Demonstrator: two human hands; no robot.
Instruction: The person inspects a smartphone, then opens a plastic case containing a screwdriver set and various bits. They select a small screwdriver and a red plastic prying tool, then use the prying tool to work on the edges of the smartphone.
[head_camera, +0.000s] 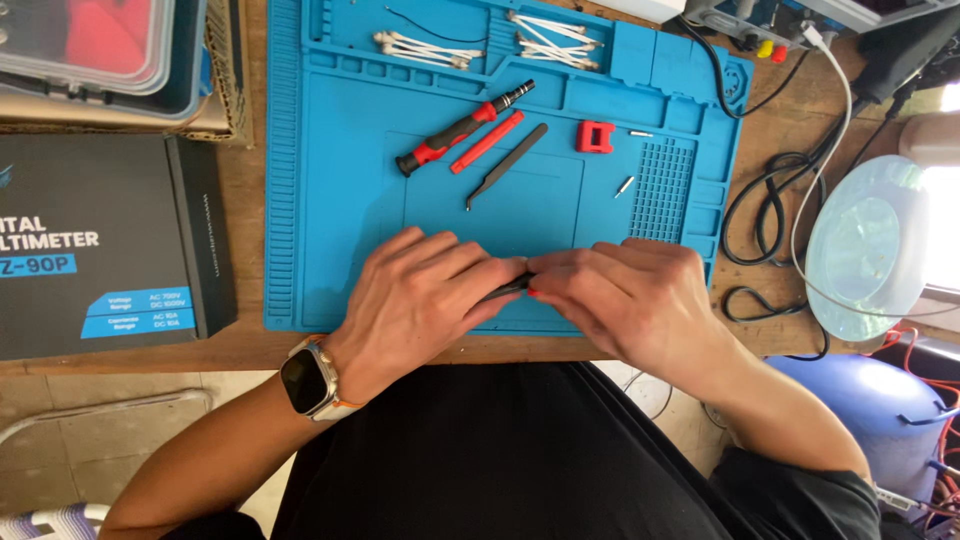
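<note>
Blue silicone is covering most of the wooden bench: a moulded work mat (330, 250) with raised edges and shallow trays along its far side. Both hands are meeting over its near edge. The left hand (420, 295) and the right hand (630, 295) are pinching a small dark, slim tool or part (512, 288) between their fingertips, one from each end, so both are closed on it; most of it is hidden under the fingers, and its kind cannot be told. Holding it low over the mat probably means anything dropped is caught by the rim rather than rolling off the bench.

Farther up the mat, a red-and-black screwdriver (462, 129), a red pry stick (487, 142) and dark tweezers (506, 165) are lying side by side, angled alike and within reach. A small red block (595, 136) is sitting to their right, with a loose bit (624, 186) just beside the mat's gridded patch.

Two of the mat's far trays are holding cotton swabs (428, 48) in loose heaps, kept apart from the tools. At the bench's far left corner, a clear lidded box (85, 45) is holding something red. A dark cardboard carton (100, 245) is resting shut to the left of the mat; its contents are not showing.
</note>
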